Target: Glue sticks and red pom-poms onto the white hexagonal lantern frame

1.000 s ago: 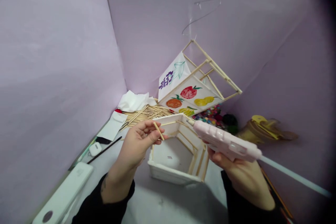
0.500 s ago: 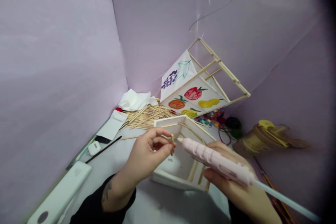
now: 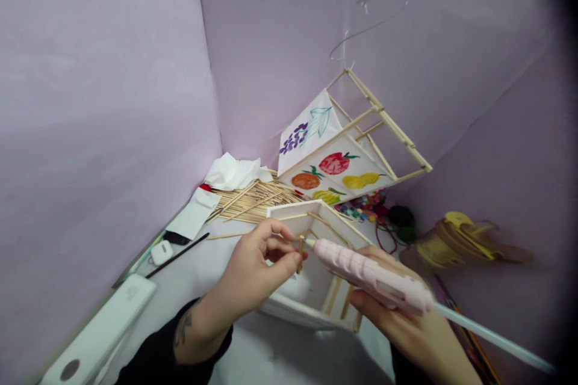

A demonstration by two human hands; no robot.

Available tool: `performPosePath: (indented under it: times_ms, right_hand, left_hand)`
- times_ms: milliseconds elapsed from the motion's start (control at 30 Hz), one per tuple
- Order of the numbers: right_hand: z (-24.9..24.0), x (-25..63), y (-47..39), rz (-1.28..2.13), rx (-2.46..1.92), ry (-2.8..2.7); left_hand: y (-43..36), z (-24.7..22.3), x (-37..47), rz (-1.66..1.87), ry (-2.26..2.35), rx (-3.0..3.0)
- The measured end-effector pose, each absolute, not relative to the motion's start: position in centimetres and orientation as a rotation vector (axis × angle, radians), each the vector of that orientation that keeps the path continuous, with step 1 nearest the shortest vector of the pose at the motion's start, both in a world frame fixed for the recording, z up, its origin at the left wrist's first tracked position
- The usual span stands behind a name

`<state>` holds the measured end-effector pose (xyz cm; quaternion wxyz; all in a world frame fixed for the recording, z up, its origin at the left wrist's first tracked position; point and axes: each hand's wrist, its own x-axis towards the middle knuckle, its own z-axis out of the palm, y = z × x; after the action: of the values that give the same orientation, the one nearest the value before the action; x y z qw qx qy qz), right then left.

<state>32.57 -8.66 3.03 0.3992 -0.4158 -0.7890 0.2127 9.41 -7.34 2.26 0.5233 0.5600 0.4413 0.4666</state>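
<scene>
L hand [image 3: 259, 258] grips a short wooden stick [image 3: 301, 246] btwn thumb and fingertips, roughly upright, over the open white box [image 3: 307, 314]. R hand [image 3: 397, 307] is wrapped round a pale pink glue gun [image 3: 370, 274], its nozzle pointing L at the stick's upper end; tip is right beside the wood, can't tell if it touches. A long translucent glue stick [image 3: 490, 337] pokes out the gun's back, toward lower R. The box sits on the white worktop [image 3: 275, 352], under and behind both hands, w/ wooden strips along its inner walls. Above/behind it, a tilted wooden frame [image 3: 343, 168] hangs under a bent wire [image 3: 370, 27]; its white panels have painted fruit: purple bunch w/ green leaves, red, orange and yellow ones. To the L, behind the L hand, is a loose pile of thin sticks [image 3: 253, 198] w/ crumpled white paper [image 3: 235, 171] at its back edge. Nr the L wall: white card [image 3: 194, 213], small white case [image 3: 161, 252], thin dark rod [image 3: 180, 255] and, closest to the camera, a long white device [image 3: 102, 328]. R of the box, farther back: multicolored small balls [image 3: 365, 207] and dark yarn [image 3: 401, 221]. Farther R, a brown & yellow item [image 3: 451, 243], too blurred to make out.
</scene>
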Motion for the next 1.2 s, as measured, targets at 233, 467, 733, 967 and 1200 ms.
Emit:
performPosePath:
  times_ms: [233, 467, 733, 967, 1200]
  right_hand:
    - [3.4, 32.3, -8.6, 0.57, -1.064, -1.986]
    - [3.3, 32.4, -8.6, 0.588, -1.085, -1.958]
    - [3.1, 32.5, -8.6, 0.655, -1.126, -1.956]
    - [2.0, 33.1, -8.8, 0.651, -1.15, -1.933]
    - [3.0, 32.6, -9.0, 0.605, -0.988, -2.071]
  left_hand:
    - [-7.3, 2.3, 9.4, 1.104, 1.039, 1.334]
    - [-7.4, 2.3, 9.3, 1.112, 1.003, 1.306]
    - [-7.4, 1.9, 9.3, 1.154, 0.991, 1.303]
    - [-7.1, 2.0, 9.2, 1.193, 0.928, 1.197]
    - [-5.9, 1.7, 9.1, 1.311, 0.807, 0.999]
